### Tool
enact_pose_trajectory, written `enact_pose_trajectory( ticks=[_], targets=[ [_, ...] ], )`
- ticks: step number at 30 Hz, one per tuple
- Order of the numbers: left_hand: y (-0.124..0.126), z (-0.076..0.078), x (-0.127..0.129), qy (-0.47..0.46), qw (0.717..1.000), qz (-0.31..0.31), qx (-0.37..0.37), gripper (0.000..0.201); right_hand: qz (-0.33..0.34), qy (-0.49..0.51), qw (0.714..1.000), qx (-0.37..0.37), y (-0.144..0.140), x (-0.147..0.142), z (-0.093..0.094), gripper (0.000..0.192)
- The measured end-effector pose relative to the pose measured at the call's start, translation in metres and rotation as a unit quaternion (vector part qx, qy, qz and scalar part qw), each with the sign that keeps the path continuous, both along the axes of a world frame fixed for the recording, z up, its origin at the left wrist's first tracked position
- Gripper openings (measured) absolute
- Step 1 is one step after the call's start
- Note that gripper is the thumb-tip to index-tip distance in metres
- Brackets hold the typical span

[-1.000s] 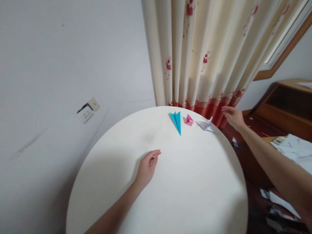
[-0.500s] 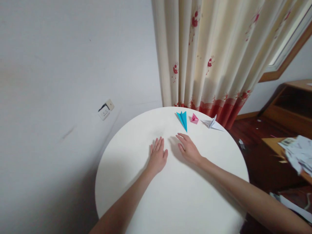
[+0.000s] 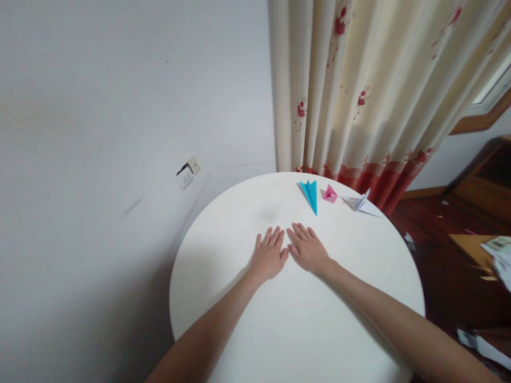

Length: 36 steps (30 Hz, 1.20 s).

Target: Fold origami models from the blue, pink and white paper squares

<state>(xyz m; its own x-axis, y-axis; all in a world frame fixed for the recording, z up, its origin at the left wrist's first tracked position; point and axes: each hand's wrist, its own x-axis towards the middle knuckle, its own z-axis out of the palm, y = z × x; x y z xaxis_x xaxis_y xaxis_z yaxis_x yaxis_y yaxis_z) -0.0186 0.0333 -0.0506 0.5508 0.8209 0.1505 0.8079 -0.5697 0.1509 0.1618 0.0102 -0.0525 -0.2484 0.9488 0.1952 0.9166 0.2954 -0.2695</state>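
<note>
My left hand (image 3: 269,256) and my right hand (image 3: 307,248) lie flat, palms down, side by side on the round white table (image 3: 223,234), thumbs almost touching. Neither holds anything. Beyond my fingertips, near the table's far edge, lie a folded blue paper plane (image 3: 310,193), a small pink folded paper shape (image 3: 329,194) and a white folded paper bird (image 3: 360,203), set in a row from left to right. The blue plane is the closest to my right hand.
A cream curtain with red flowers (image 3: 359,90) hangs behind the table. A wall socket (image 3: 187,172) sits on the white wall at left. At right are a dark wooden floor (image 3: 447,276), wooden furniture (image 3: 483,181) and loose papers (image 3: 497,252).
My right hand came back from the table's far right edge and settled flat beside my left hand. My left hand opened out flat. The view shifted, moving the table rightward in frame.
</note>
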Motion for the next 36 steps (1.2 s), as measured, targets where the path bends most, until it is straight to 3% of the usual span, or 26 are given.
enact_pose_trajectory(
  ticks=[20,23,27,29,32,36],
  targets=[
    [0.001,0.007,-0.003,-0.031,0.999,-0.007,-0.018,0.051,0.015,0.019,1.0,0.008,-0.003,0.001,0.003,0.055],
    [0.003,0.008,-0.004,-0.071,0.997,-0.002,-0.02,0.045,-0.033,0.054,0.997,0.045,0.01,0.013,0.005,0.054],
    [0.009,0.008,-0.006,-0.141,0.989,0.014,-0.028,0.039,-0.18,0.064,0.976,0.107,0.041,0.041,0.01,0.046],
    [0.013,0.007,-0.008,-0.175,0.984,0.012,-0.023,0.037,-0.222,0.045,0.967,0.114,0.055,0.053,0.011,0.044],
    [0.017,0.005,-0.011,-0.214,0.977,0.005,-0.013,0.033,-0.241,0.021,0.966,0.087,0.069,0.063,0.009,0.043],
    [0.019,0.005,-0.012,-0.249,0.968,0.006,-0.012,0.03,-0.215,0.044,0.974,0.055,0.079,0.065,0.002,0.035]
  ],
)
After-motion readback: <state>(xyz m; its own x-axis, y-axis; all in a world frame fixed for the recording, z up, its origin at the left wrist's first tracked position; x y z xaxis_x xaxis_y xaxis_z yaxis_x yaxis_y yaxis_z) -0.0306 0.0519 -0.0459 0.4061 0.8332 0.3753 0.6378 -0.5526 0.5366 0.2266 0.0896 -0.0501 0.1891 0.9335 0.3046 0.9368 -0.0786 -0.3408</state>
